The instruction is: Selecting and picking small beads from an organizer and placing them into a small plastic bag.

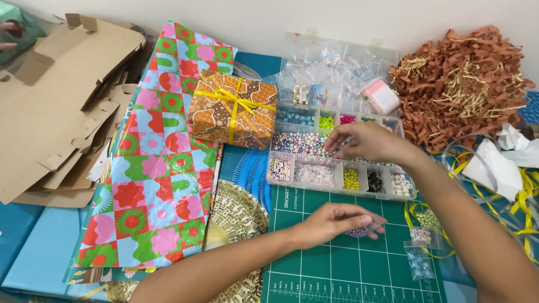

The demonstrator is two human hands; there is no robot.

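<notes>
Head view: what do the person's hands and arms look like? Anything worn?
Both the left hand and right hand are bare: no gloves, rings, watch or bracelets visible. Forearms are uncovered too, with no sleeves in frame. Fingernails look short and unpainted.

Wrapped gift box [232, 109]: squarish, brown-orange batik paper, yellow ribbon tied crosswise, sits beside the bead organizer [337, 168], partly on the checked wrapping sheet. Organizer: clear plastic compartment case, lid open, lid full of small clear zip bags [331, 76]; one pink-edged stack [380, 95] at right. Flattened brown cardboard boxes [56, 106] stacked far left. Two small clear bead bags [419, 252] on the green mat [348, 269], bottom right. No screens or signs.
</notes>
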